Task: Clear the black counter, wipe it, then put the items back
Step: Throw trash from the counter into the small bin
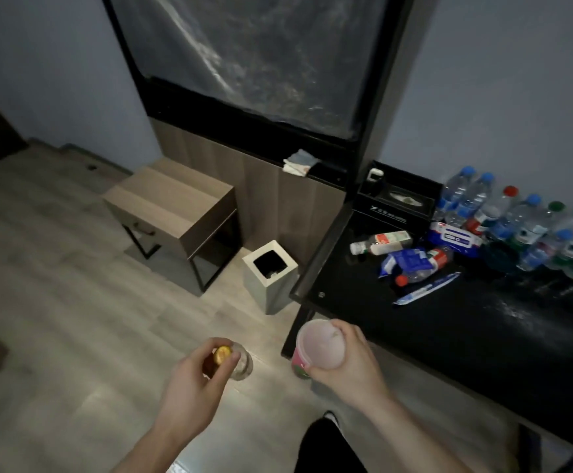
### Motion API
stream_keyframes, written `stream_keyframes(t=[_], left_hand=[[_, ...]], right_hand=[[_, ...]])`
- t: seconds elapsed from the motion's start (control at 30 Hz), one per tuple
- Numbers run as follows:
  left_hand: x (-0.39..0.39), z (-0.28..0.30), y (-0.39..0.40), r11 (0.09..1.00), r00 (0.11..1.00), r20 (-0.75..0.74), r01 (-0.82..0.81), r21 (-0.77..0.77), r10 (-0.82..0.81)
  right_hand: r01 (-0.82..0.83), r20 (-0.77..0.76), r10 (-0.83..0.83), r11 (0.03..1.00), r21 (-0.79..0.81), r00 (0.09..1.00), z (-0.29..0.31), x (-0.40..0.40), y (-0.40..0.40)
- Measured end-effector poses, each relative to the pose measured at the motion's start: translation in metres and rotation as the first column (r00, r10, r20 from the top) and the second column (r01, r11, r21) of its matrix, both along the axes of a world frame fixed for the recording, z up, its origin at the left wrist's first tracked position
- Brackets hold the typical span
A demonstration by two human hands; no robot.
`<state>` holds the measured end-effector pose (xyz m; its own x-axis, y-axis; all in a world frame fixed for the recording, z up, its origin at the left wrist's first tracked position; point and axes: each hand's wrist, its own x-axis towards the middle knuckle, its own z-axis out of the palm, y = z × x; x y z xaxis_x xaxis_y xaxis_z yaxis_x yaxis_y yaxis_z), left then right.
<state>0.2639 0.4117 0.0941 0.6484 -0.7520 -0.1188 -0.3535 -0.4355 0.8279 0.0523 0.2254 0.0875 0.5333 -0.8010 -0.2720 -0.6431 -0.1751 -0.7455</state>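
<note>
The left hand (189, 380) is pinching a small bottle (235, 365) by its cap; the right hand (343, 360) is wrapping a cup (317, 344), probably light and crushable.

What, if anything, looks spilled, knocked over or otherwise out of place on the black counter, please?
Two bottles lie tipped on their sides on the black counter: a white-capped bottle and a red-capped bottle under a crumpled blue wrapper. A pale powdery smear dusts the surface further right. The bottles along the wall stand upright.
</note>
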Motion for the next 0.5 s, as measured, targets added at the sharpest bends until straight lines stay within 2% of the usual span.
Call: stream_keyframes(t=[0.2, 0.5], left_hand=[[0.072, -0.016, 0.021, 0.996, 0.997, 0.011, -0.073, 0.043, 0.072], [0.181, -0.019, -0.016, 0.990, 0.994, 0.080, -0.082, 0.114, 0.073]], right_hand=[[-0.086, 0.010, 0.086, 0.996, -0.015, 0.996, 0.007, 0.067, 0.016], [-0.089, -0.053, 0.092, 0.995, 0.044, 0.994, -0.042, 0.189, -0.026]])
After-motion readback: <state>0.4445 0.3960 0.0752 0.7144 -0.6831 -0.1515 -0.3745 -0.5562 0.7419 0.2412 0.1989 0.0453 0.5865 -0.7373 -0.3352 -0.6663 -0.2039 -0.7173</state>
